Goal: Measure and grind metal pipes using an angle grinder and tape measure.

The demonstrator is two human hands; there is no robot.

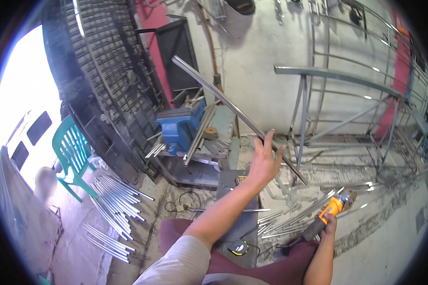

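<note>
My left hand (265, 161) is raised in front of me and holds a long, shiny metal tube (218, 99). The tube slants from the upper left, in front of the wall, down to the right past my fingers. Low on the right, my right hand (329, 224) is wrapped round an orange and dark angle grinder (334, 207), its disc end pointing up and away from me. Between my legs, a tape measure (238, 247) lies on a dark flat surface (233, 190), and a thin metal tube crosses that surface.
A blue bench vise (177, 134) stands on a low workbench with metal pieces. Cut tubes (116, 199) lie on the floor to the left by a green plastic chair (71, 149); more tubes (290, 221) lie to the right. A grey metal stand (337, 71) rises at the right.
</note>
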